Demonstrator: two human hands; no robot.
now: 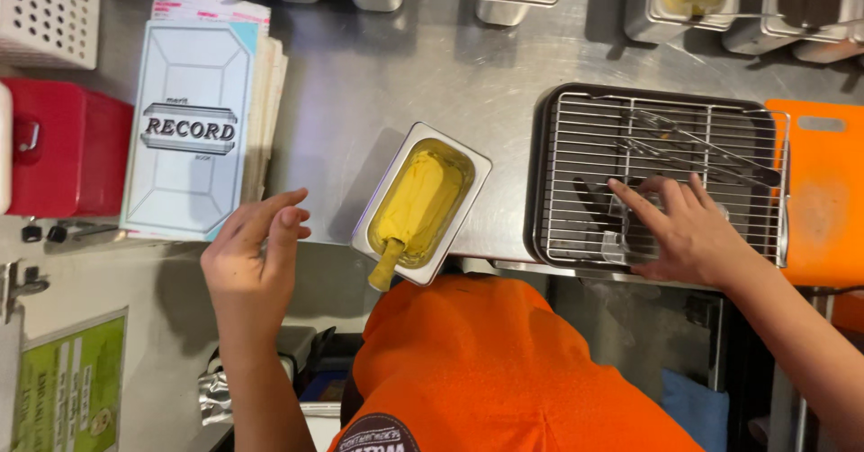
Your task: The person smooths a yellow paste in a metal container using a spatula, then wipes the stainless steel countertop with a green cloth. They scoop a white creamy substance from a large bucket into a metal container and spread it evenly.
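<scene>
In the head view, the right hand (688, 232) lies flat on a wire cooling rack (661, 178) at the right of the frame, fingers (639, 202) spread and gripping nothing. The rack is a grid of thin shiny metal rods set over a dark rectangular tray (540, 182); metal tongs (702, 146) rest on its upper part. Left of it, at the frame's centre, a small rectangular steel pan (472, 182) sits on the brushed steel counter (387, 74), holding thick yellow sauce with a coated handle (385, 268) sticking out over its lower edge. The left hand (252, 254) hovers just left of the pan, fingers loosely curled and empty. At upper left lies a pale blue-and-white book (189, 137), beside a red box (63, 151). An orange cutting board (823, 191) fills the right edge, and a green sign (67, 384) sits at lower left.
</scene>
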